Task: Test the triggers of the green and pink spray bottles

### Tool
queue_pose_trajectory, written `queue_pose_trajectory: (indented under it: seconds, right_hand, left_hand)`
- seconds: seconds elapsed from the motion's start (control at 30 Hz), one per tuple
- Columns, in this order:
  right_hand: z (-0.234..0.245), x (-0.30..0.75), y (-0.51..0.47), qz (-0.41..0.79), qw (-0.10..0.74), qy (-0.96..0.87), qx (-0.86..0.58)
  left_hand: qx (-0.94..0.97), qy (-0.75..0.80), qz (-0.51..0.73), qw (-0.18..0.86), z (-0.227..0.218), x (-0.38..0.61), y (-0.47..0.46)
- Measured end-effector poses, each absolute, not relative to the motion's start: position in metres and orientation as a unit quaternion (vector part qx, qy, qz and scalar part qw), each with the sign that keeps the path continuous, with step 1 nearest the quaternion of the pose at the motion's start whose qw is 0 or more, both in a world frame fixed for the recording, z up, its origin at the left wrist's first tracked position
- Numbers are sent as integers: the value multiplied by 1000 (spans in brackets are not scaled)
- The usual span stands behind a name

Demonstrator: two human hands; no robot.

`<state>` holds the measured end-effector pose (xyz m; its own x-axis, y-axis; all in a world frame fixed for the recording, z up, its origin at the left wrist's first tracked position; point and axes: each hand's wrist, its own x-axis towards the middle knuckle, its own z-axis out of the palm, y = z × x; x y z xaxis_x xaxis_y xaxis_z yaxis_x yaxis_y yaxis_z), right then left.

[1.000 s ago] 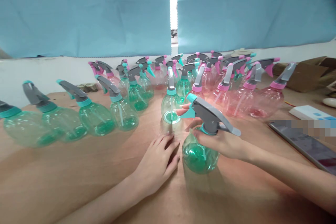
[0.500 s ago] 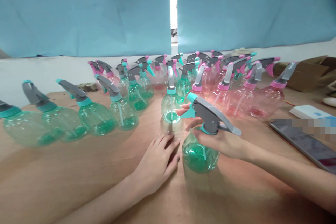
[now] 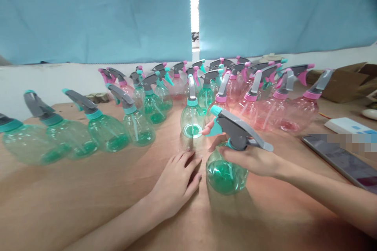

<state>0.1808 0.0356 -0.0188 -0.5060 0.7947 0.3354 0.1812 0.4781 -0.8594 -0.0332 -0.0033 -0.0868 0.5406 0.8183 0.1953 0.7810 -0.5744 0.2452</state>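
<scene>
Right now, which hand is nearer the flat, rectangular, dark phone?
The right hand: it is left of the phone, holding a round, translucent green plastic spray bottle; the left hand rests farther left, on the brown wooden table.

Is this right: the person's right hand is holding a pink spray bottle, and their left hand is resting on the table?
Nearly! The spray bottle in the right hand is green, not pink, as the head view shows. The left hand is resting on the table.
</scene>
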Motion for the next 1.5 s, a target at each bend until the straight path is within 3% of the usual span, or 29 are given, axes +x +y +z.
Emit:
queue_pose_trajectory:
  seconds: [0.3, 1.5]
  right_hand:
    - [-18, 180, 36, 441, 389, -762, -271]
    - [-23, 181, 38, 361, 406, -790, -282]
  left_hand:
    - [877, 456, 137, 67, -87, -33, -3]
    - [878, 455, 140, 54, -89, -33, -3]
